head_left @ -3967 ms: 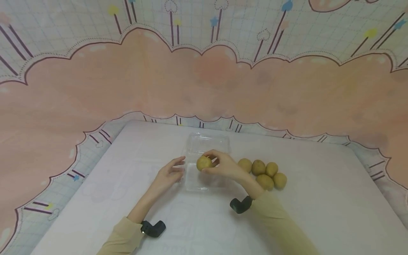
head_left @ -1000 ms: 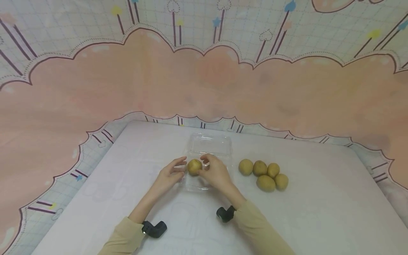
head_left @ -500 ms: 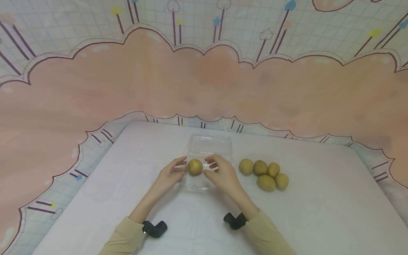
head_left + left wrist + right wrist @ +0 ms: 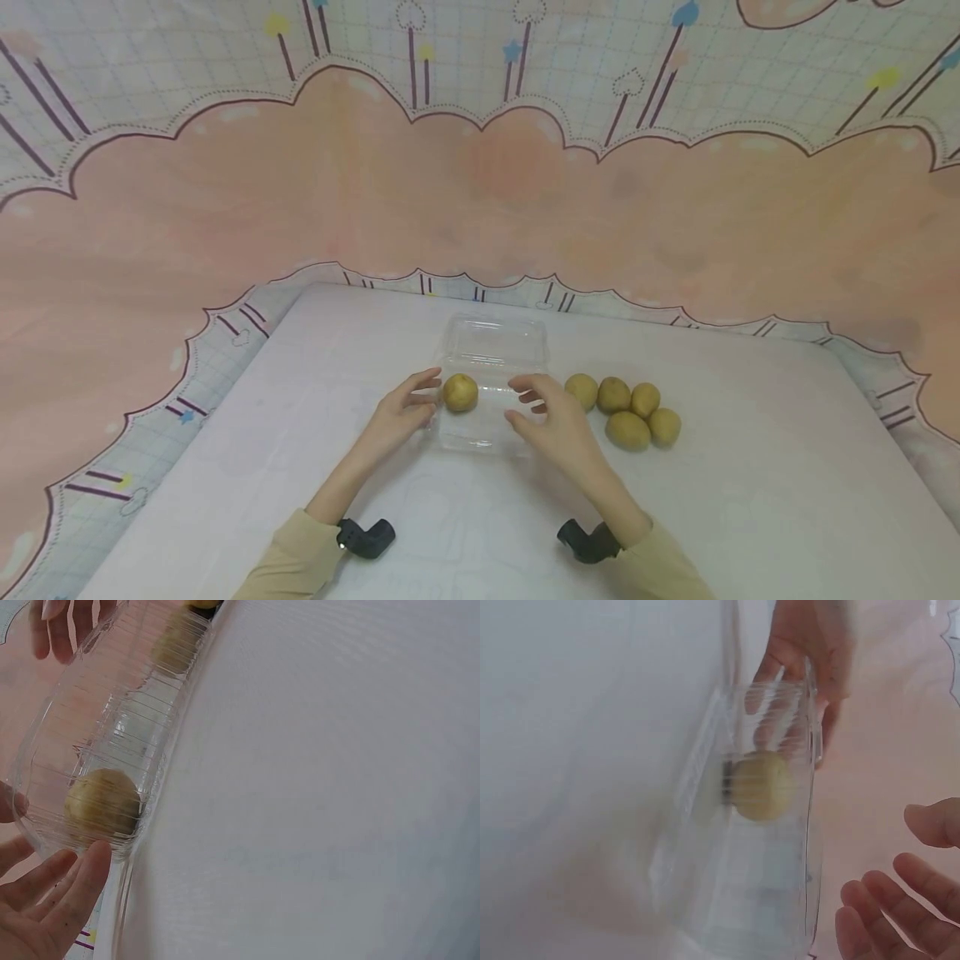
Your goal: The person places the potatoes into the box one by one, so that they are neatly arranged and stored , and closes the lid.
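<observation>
A clear plastic clamshell box (image 4: 487, 425) stands at the middle of the table, its lid (image 4: 497, 340) folded back to the far side. One yellowish-brown potato (image 4: 461, 392) sits inside at the box's left end. My left hand (image 4: 401, 410) is at the left wall of the box, fingers extended; in the left wrist view its fingertips touch or nearly touch the plastic. Over the right end of the box my right hand (image 4: 551, 417) hovers, fingers loosely spread and holding nothing. Just right of it lies a group of several potatoes (image 4: 628, 431), one partly hidden by the hand.
The white-covered table (image 4: 750, 467) reaches out to both sides. Behind and beside it hangs a patterned cloth (image 4: 480, 208) in peach and pale blue. A black camera is worn on each wrist.
My right hand brought a potato to the left end of the box and let it go, then drew back to the right. The left hand has stayed at the box's left side.
</observation>
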A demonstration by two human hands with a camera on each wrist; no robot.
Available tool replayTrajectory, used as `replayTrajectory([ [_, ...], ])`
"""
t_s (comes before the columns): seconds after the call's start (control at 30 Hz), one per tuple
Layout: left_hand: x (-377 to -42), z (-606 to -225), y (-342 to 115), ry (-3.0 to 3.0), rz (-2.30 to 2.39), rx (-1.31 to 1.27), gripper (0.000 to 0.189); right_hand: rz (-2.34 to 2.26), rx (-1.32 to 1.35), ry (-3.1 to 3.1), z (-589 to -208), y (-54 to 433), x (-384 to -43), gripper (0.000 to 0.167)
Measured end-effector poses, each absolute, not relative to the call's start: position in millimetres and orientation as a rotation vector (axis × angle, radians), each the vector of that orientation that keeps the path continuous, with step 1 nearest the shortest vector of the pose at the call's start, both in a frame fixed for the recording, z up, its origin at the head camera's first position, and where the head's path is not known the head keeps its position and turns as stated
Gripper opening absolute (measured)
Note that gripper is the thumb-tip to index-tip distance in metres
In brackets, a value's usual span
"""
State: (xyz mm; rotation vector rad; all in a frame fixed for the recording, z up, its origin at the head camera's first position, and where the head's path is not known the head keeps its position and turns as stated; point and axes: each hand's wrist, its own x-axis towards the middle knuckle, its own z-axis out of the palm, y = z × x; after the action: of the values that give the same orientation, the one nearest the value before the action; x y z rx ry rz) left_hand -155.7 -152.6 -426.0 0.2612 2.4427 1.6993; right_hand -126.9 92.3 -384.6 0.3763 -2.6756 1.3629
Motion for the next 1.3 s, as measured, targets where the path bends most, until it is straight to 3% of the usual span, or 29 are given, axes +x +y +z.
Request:
replayTrajectory([
  [1.0,-155,-427,-153,2.437,1.693,0.271,0.059,1.133,0.423,-2.573,-387,186,-98,0.039],
  [1.3,-155,-427,-153,2.435,1.693,0.261,0.057,1.063,0.281,-2.640,-390,205,-98,0.037],
])
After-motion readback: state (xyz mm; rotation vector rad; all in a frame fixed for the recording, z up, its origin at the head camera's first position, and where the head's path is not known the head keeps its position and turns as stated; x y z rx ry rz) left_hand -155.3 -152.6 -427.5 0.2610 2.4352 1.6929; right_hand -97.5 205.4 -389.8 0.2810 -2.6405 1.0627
